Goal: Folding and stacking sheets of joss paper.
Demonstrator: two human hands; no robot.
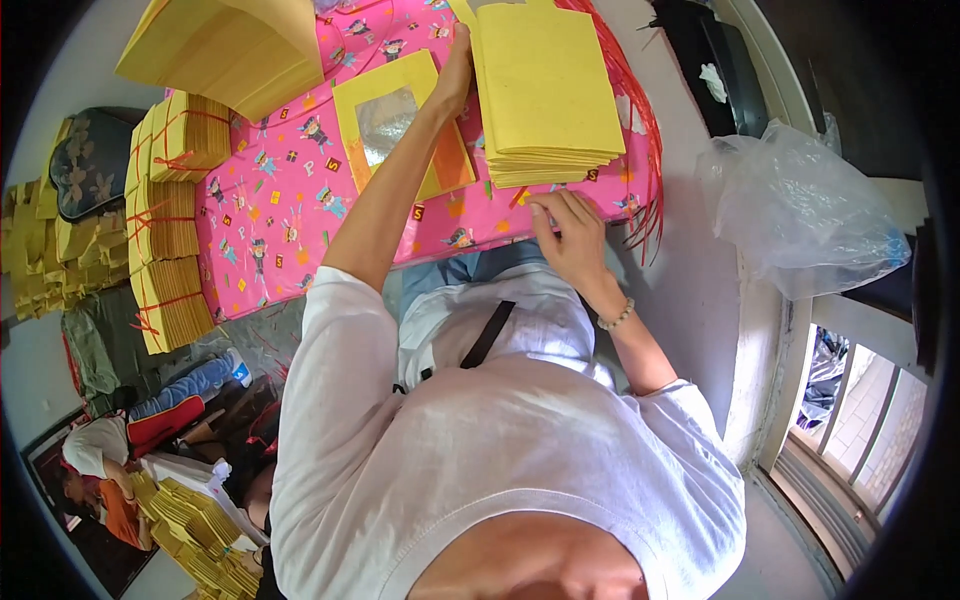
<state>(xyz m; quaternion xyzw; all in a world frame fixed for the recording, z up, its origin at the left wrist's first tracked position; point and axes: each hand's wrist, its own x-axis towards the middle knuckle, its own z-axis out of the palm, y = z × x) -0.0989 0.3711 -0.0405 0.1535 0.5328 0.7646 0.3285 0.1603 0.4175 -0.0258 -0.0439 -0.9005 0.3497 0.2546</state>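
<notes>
A thick stack of flat yellow paper pieces (548,85), perhaps envelopes or bags, lies at the right of the pink table. My left hand (455,75) is edge-on along the stack's left side, fingers extended away from me; contact there is hard to make out. At the table's front edge, just below the stack's near side, my right hand (575,240) rests palm down, fingers loosely stretched and holding nothing. Partly under my left forearm lies a yellow and orange paper piece with a clear window (385,120).
Yellow bundles tied with red string (165,220) line the table's left edge, beside a raised yellow pile (225,50). Red strings (650,170) hang at the right edge. A clear plastic bag (800,210) is farther right. Another person (125,515) sits at lower left by more yellow stacks.
</notes>
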